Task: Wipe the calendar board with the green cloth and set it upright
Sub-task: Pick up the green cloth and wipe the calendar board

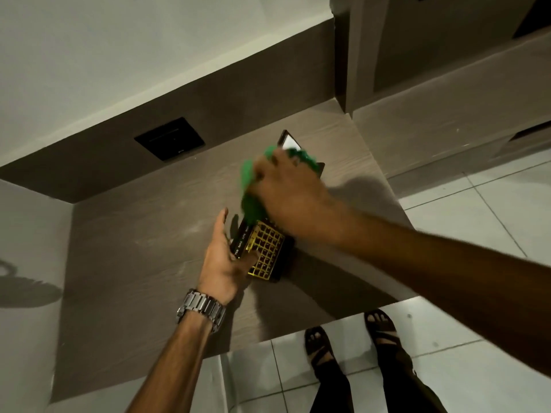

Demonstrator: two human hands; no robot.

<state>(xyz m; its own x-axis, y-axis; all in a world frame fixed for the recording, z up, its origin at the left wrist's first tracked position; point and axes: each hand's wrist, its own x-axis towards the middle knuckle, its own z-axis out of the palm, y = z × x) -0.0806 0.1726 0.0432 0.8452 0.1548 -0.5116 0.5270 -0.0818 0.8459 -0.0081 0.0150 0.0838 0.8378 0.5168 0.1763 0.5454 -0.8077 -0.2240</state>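
The calendar board (267, 251) lies flat on the wooden desk (143, 239). It is dark with a gold date grid and month names along one edge. My right hand (286, 192) presses the green cloth (250, 186) down on the board's far half, hiding most of it; a white corner (288, 141) shows beyond the cloth. My left hand (222, 257), with a metal watch at the wrist, rests against the board's near left edge with the fingers spread and the thumb on the grid.
A black wall socket (170, 143) sits in the brown back panel behind the desk. A taller cabinet (432, 70) rises at the right. White floor tiles (477, 210) and my sandalled feet (351, 341) lie beyond the desk's near and right edges.
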